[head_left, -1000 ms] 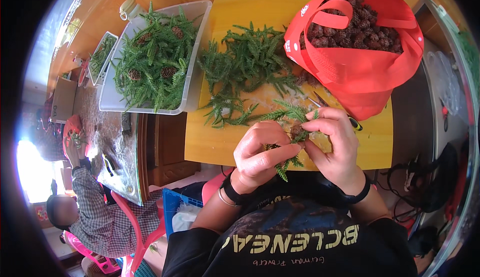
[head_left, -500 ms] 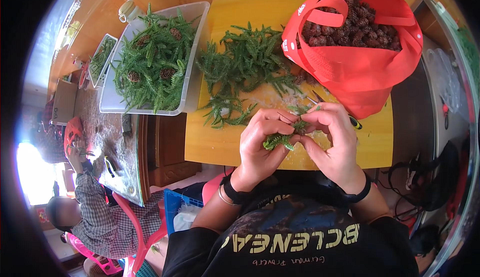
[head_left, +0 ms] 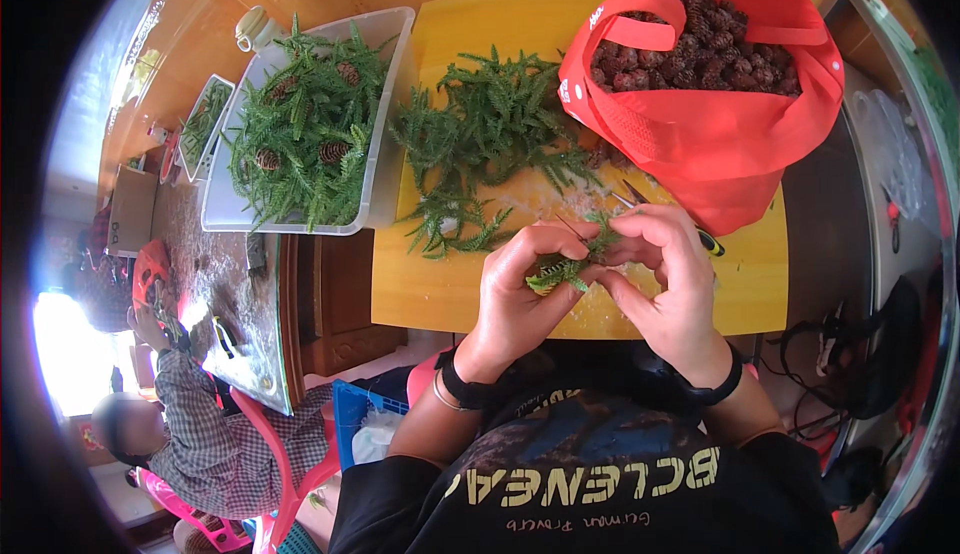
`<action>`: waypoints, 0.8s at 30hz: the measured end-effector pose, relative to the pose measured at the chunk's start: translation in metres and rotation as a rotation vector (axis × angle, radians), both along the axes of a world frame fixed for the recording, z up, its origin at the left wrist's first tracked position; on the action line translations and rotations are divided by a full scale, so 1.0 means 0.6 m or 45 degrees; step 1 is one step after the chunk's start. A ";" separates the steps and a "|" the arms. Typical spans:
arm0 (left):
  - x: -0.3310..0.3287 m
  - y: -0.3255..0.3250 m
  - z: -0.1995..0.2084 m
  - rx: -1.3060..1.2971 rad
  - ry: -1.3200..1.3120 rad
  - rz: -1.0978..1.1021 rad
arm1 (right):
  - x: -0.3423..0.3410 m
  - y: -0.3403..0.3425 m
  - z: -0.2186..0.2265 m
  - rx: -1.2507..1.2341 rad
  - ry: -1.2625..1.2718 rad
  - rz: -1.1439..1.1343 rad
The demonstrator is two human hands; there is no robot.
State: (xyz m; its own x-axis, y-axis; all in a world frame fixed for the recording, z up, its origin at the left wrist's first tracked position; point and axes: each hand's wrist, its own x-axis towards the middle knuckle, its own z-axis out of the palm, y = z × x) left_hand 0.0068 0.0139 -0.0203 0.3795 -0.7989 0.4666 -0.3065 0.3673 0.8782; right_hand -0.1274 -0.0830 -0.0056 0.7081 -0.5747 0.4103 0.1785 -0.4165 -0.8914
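My left hand (head_left: 515,289) pinches a small green pine sprig (head_left: 557,276), and its tips stick out below my thumb and forefinger. A thin dark stem or wire (head_left: 571,228) points up from between those fingers. My right hand (head_left: 668,279) is closed on the other side of the sprig, fingertips meeting the left ones; whether something else is tucked inside is hidden. Beyond the hands lies a loose pile of pine sprigs (head_left: 500,114) on the yellow table (head_left: 445,299). Pliers or scissors (head_left: 712,244) with dark and yellow handles lie partly behind my right hand.
A red bag (head_left: 715,139) full of pine cones (head_left: 690,49) stands at the back right. On the left, a clear bin (head_left: 290,227) holds sprigs with several cones. Another person (head_left: 215,429) sits at a side table (head_left: 225,284) far left; a blue crate (head_left: 350,409) stands between us.
My left fingers have shifted slightly on the sprig, and more of the thin stem shows. My right fingers have moved a little. The other person's hands moved slightly.
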 end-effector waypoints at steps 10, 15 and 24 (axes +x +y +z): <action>-0.012 0.004 0.002 -0.076 -0.096 0.076 | 0.001 0.003 0.001 -0.075 -0.105 -0.028; -0.012 0.003 0.006 -0.136 -0.044 0.180 | -0.012 -0.012 0.044 -0.135 0.039 -0.007; -0.015 0.003 0.021 -0.058 -0.245 0.071 | 0.001 -0.055 0.077 -0.294 0.192 0.398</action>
